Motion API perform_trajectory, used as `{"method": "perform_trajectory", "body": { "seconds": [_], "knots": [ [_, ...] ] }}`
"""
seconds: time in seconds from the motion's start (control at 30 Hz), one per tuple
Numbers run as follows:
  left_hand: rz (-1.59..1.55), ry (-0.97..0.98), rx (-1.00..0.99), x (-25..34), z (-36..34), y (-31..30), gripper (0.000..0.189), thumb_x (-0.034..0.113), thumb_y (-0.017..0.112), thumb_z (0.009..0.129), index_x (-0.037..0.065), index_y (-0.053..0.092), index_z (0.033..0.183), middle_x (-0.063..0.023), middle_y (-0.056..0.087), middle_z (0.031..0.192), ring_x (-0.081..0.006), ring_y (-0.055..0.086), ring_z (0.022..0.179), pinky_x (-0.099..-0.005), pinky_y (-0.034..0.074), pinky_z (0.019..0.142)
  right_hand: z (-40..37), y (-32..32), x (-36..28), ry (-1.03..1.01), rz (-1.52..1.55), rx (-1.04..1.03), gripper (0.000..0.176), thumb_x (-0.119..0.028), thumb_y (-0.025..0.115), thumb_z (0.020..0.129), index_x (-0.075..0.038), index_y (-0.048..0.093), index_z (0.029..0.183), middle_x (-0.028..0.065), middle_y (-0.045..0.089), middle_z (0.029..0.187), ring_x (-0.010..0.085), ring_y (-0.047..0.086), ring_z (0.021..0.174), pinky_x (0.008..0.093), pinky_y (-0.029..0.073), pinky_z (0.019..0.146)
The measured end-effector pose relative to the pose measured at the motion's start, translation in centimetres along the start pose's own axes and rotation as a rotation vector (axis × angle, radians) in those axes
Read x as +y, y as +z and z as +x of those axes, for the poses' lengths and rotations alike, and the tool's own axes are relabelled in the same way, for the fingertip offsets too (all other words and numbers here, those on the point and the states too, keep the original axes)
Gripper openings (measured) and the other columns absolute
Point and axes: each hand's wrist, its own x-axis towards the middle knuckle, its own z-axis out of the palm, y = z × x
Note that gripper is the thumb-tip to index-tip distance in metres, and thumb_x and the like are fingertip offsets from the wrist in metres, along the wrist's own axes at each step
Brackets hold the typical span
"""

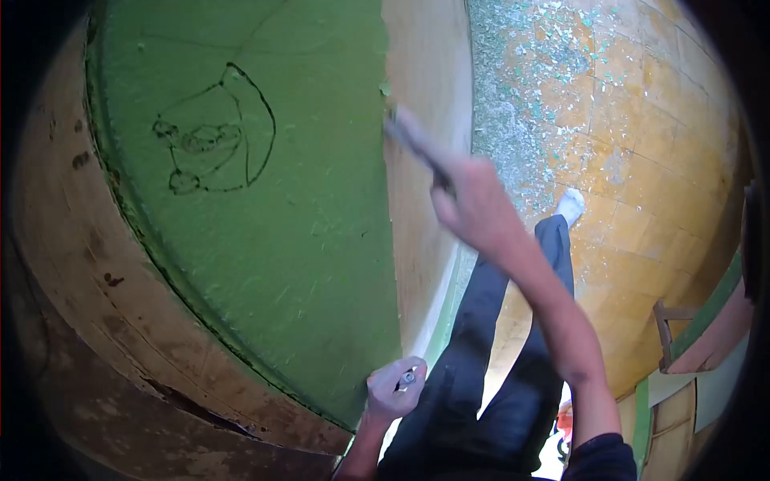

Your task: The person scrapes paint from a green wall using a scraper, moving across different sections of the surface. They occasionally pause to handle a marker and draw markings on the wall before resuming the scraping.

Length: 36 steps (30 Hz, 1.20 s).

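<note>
My right hand (479, 204) is wrapped round a scraper (415, 143), blurred by motion. The scraper's end meets the ragged edge of the green paint (321, 240) on the wall, where a bare beige strip (425, 48) begins. My left hand (395, 389) is closed in a fist low down by the wall, near the paint's lower corner. A small round metallic end (407, 377) pokes out of that fist; the rest of the object is hidden by the fingers. A dark line drawing (210, 136) marks the green paint.
Green and white paint flakes (553, 64) litter the tiled floor (642, 184) beside the wall. My legs (473, 361) stretch along the floor, with one white-socked foot (570, 207) near the flakes. A brown wooden border (176, 329) edges the green area. Wooden furniture (678, 321) stands at right.
</note>
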Motion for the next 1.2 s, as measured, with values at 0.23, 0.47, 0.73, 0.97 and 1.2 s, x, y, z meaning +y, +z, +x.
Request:
{"method": "perform_trajectory", "body": {
  "seconds": [0.23, 0.47, 0.73, 0.97, 1.2],
  "knots": [
    [0.021, 0.074, -0.002, -0.5, 0.4, -0.2, 0.009, -0.001, 0.073, 0.085, 0.0, 0.068, 0.092, -0.0029, 0.064, 0.064, -0.0055, 0.053, 0.051, -0.022, 0.043, 0.049, -3.4, 0.2, -1.0, 0.051, 0.006, -0.15, 0.087, 0.009, 0.047, 0.072, -0.018, 0.037, 0.155, 0.0327, 0.062, 0.087, 0.0506, 0.059, 0.072, 0.0547, 0.046, 0.073],
    [0.024, 0.087, 0.007, -0.3, 0.5, -0.3, 0.007, 0.0, 0.073, 0.085, 0.0, 0.068, 0.091, -0.0032, 0.064, 0.064, -0.0056, 0.052, 0.05, -0.0224, 0.042, 0.048, -3.8, 2.3, 0.6, -0.009, 0.052, 0.044, 0.087, 0.01, 0.045, 0.07, -0.019, 0.043, 0.153, 0.0268, 0.065, 0.111, 0.037, 0.063, 0.063, 0.0384, 0.053, 0.069],
    [0.017, 0.073, 0.014, -0.2, 0.6, 0.0, 0.008, 0.001, 0.073, 0.086, 0.001, 0.069, 0.092, -0.0032, 0.064, 0.064, -0.0062, 0.053, 0.05, -0.0229, 0.043, 0.048, -0.8, 0.8, 0.6, 0.024, -0.063, 0.038, 0.087, 0.01, 0.045, 0.07, -0.015, 0.044, 0.153, 0.0228, 0.066, 0.121, 0.036, 0.07, 0.085, 0.0393, 0.052, 0.079],
    [0.037, 0.111, 0.019, -0.7, 0.7, 0.2, 0.008, 0.002, 0.074, 0.086, 0.001, 0.069, 0.093, -0.0039, 0.065, 0.066, -0.0068, 0.055, 0.05, -0.0235, 0.043, 0.048, 3.4, -0.8, -0.7, 0.103, -0.191, 0.049, 0.088, 0.008, 0.048, 0.07, -0.019, 0.044, 0.153, 0.0238, 0.069, 0.113, 0.0377, 0.069, 0.072, 0.0401, 0.055, 0.075],
    [0.015, 0.1, 0.002, -0.5, 0.7, -0.3, 0.009, 0.001, 0.074, 0.085, 0.001, 0.069, 0.092, -0.0035, 0.066, 0.066, -0.0074, 0.054, 0.05, -0.0239, 0.044, 0.048, 0.8, -0.2, -1.0, -0.028, -0.141, 0.054, 0.083, 0.009, 0.045, 0.075, -0.018, 0.041, 0.153, 0.0264, 0.066, 0.093, 0.0444, 0.065, 0.07, 0.049, 0.053, 0.072]
  ]
}}
